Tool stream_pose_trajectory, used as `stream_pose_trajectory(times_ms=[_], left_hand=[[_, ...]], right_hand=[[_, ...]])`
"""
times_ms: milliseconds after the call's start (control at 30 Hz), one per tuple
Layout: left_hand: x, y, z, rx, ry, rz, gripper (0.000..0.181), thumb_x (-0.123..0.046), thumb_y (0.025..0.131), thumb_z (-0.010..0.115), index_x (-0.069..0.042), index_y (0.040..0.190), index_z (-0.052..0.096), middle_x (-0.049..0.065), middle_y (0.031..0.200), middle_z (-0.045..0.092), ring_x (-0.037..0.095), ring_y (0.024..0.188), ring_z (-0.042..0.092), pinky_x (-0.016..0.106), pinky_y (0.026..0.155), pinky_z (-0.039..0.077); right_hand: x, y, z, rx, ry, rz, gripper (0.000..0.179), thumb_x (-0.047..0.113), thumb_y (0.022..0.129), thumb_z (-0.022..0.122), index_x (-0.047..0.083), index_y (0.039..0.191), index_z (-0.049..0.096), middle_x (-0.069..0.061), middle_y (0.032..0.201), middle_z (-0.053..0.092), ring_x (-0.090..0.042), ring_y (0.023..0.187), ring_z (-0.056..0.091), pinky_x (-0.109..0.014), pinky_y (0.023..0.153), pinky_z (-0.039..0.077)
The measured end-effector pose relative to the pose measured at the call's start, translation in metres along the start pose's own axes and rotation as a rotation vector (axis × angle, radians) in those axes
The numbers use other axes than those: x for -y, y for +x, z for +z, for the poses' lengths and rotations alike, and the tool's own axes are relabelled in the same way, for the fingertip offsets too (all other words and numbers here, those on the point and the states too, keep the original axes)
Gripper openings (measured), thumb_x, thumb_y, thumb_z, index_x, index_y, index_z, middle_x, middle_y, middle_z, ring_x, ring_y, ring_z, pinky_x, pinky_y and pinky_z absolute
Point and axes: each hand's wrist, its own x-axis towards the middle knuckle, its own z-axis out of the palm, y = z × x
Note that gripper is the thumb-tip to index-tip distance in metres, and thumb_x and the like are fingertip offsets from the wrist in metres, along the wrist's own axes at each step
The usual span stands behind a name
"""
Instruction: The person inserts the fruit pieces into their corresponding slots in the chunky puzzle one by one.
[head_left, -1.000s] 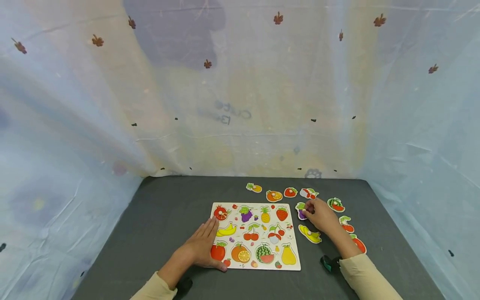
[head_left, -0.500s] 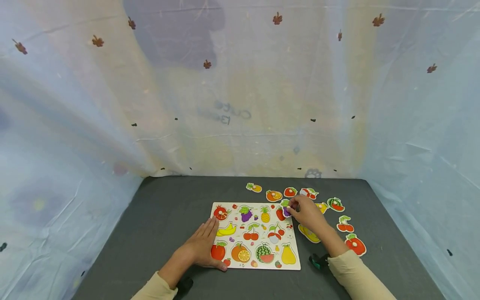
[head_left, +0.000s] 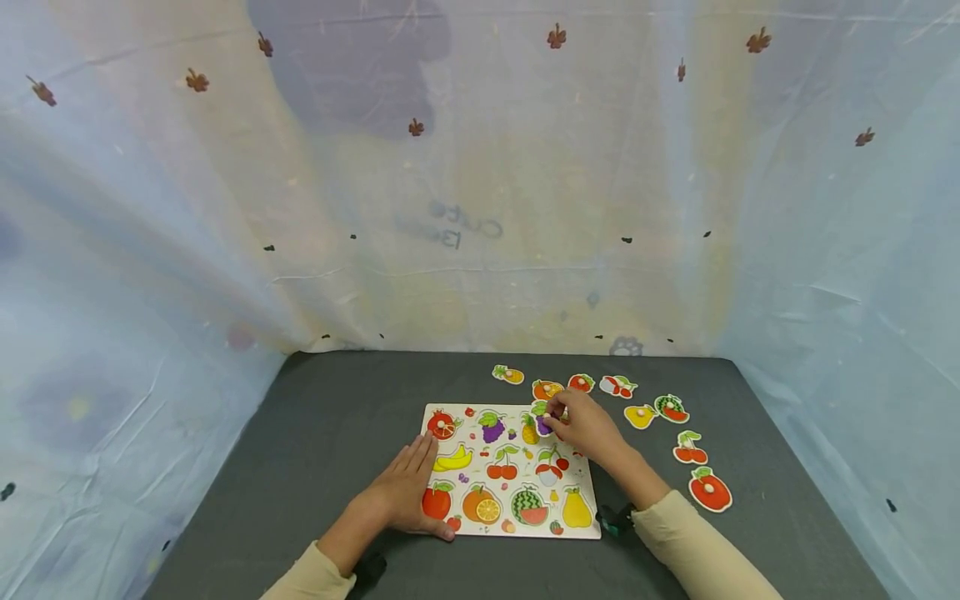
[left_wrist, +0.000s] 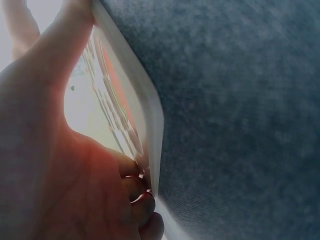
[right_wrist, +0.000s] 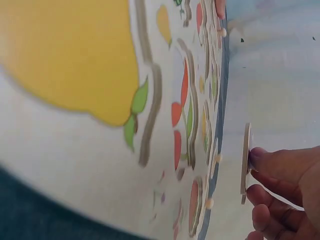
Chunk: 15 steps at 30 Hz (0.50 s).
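While my right hand (head_left: pixel 590 423) pinches the grape piece (head_left: pixel 541 421) above the board (head_left: pixel 480 475), I should level it before lowering; my straight-fingered left hand (head_left: pixel 405 487) braces the board's left edge.

The head camera looked forward and down from well back, over the tabletop (head_left: pixel 337 433) to the hanging sheet (head_left: pixel 495 183). The left wrist camera looked very closely past the left hand (left_wrist: pixel 75 165) at the edge of the board (left_wrist: pixel 152 112); the right faced low across the board. It and the head view shared the grape piece (head_left: pixel 541 423).
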Motion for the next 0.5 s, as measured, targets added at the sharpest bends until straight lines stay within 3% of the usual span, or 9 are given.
stream_pose_trajectory(times_ms=[133,367,500], left_hand=[[0.005,0.002,0.006,-0.028,-0.015,0.029,0.15,-0.084,0.068,0.084,0.006,0.168,0.017,0.023,0.177,0.015,0.039,0.165,0.01,0.054,0.135,0.01],[-0.002,-0.001,0.0,-0.001,0.022,-0.013,0.146,-0.075,0.068,0.089,0.006,0.168,0.019,0.022,0.177,0.017,0.037,0.165,0.013,0.054,0.134,0.016],[0.002,0.002,0.003,-0.007,0.013,0.001,0.148,-0.077,0.067,0.089,0.006,0.168,0.018,0.023,0.177,0.016,0.039,0.165,0.012,0.056,0.134,0.014]], right_hand=[[0.005,0.003,0.005,0.004,0.016,-0.031,0.012,0.019,0.097,0.083,0.017,0.094,0.072,0.002,0.091,0.06,-0.012,0.074,0.051,-0.03,0.066,0.047],[0.014,0.009,0.019,0.034,0.001,-0.055,0.014,0.025,0.098,0.083,0.02,0.096,0.07,0.003,0.092,0.061,-0.011,0.078,0.051,-0.03,0.069,0.047],[0.019,0.012,0.026,0.039,-0.003,-0.079,0.014,0.023,0.097,0.083,0.019,0.096,0.07,0.002,0.093,0.062,-0.01,0.08,0.052,-0.03,0.07,0.049]])
